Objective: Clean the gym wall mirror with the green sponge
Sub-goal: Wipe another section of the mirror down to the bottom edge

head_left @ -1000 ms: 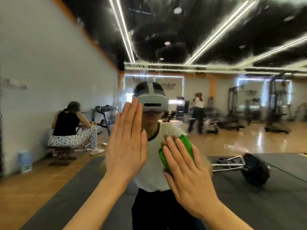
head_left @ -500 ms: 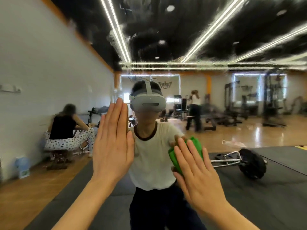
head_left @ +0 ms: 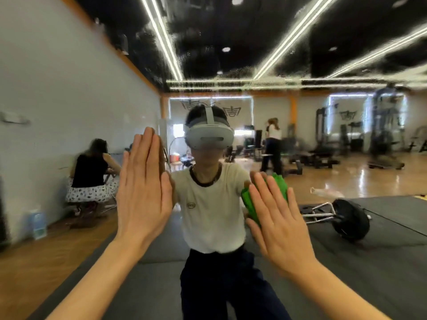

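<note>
Now pressing flat on the mirror [head_left: 69,93] with both: left hand [head_left: 144,195] bare, fingers straight, holding nothing; right hand [head_left: 276,224] fingers straight over the green sponge [head_left: 280,182], squashed under them, poking out past the fingertips.

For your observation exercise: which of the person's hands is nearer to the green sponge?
Right. The right hand presses the green sponge flat against the mirror with straight fingers. The left hand lies flat on the glass, apart from the sponge, off to its left.
</note>
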The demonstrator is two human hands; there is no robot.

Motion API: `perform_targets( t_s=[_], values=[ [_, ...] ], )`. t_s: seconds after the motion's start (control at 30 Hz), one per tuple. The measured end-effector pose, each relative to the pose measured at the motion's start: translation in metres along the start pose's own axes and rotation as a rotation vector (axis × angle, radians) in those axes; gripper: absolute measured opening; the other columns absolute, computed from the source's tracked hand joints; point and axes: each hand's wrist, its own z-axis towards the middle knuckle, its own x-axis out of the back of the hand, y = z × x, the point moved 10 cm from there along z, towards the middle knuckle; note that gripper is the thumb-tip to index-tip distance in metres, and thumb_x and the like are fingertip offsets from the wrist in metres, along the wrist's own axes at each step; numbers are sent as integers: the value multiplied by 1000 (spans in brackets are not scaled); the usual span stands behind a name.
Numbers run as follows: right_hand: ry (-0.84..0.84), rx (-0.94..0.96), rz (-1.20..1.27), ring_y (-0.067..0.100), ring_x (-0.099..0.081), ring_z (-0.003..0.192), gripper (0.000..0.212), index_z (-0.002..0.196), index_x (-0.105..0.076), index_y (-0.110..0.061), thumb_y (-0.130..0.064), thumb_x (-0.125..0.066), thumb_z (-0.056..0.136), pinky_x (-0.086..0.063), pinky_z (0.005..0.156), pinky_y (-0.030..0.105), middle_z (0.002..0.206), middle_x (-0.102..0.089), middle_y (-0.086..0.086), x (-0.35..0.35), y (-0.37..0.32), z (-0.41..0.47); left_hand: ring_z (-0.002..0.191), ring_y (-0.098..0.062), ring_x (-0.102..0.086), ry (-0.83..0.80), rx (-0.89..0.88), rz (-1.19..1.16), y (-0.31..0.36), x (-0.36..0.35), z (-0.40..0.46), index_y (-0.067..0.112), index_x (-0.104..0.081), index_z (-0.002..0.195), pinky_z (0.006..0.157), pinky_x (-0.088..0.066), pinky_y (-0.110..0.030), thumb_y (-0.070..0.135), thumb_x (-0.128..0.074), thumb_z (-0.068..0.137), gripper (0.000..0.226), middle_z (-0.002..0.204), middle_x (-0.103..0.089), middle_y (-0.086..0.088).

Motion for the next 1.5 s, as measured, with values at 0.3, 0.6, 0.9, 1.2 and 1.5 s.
perform_targets(
  t_s=[0.3, 0.6, 0.9, 1.2, 1.5],
  values=[
    [205, -249, 65, 32, -10, 155, 58, 159, -20, -3, -29, -27, 107, 5, 126, 43, 167, -16, 17, 41, 72, 128, 157, -17, -5, -44, -49, -81, 52, -27, -3, 1, -21, 159, 128, -3, -35, 22, -37, 103, 62, 168, -17, -12],
    [9, -102, 327, 22, -13, 155, 52, 153, -36, -9, -13, -42, 101, 1, 127, 41, 163, -29, 10, 16, 33, -5, 157, -18, -4, -193, 57, -155, 65, -31, -21, 7, -18, 161, 128, -4, -38, 20, -44, 104, 64, 170, -11, -7],
    [32, -1165, 1931, 15, -67, 117, 42, 124, -69, -18, -19, -61, 83, -53, 101, 31, 122, -72, 0, 28, 20, -51, 143, 16, -23, -472, 255, -760, 160, -28, -102, 61, -17, 149, 105, -24, 1, 56, -58, 84, 78, 159, -19, 36],
    [-406, -872, 1910, 20, -70, 107, 72, 129, -64, -31, -9, -87, 64, -55, 85, 25, 117, -73, 8, 38, -9, -67, 119, 5, -58, -494, 491, -911, 146, -20, -110, 39, -63, 119, 86, -49, -8, 38, -79, 62, 59, 125, -58, 26],
    [-477, -907, 1738, 10, -60, 127, 109, 143, -46, -24, -50, -97, 50, -49, 94, 17, 132, -67, -9, 29, 11, -101, 102, -2, -70, -794, 808, -1080, 143, -39, -130, 8, -72, 92, 76, -55, -18, -3, -62, 93, 15, 110, -75, 16]
  ],
)
